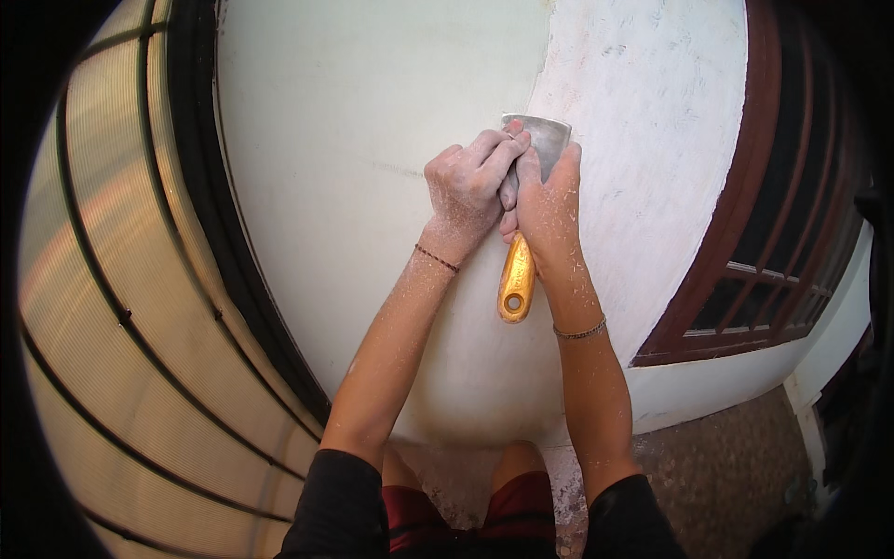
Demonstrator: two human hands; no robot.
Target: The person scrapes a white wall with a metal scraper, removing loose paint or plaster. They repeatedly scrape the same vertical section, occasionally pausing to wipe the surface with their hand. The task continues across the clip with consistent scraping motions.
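A scraper with a wide metal blade (548, 136) and a yellow handle (517, 279) is held in both hands against a painted wall (335, 126). My right hand (548, 192) grips it near the top of the handle, thumb and a finger along the blade. My left hand (471, 178) is closed beside it, its fingers on the blade's left side and touching my right hand. White dust covers both hands and forearms. The blade's edge lies close to the border between the greenish coating and a whiter, patchy wall surface (628, 140).
To the right is a dark red window frame (705, 293) with panes. At the left, ribbed translucent panels (105, 244) on dark bars stand by the wall's black edge (202, 175). Below, a brown floor (726, 475) bears whitish debris near my legs.
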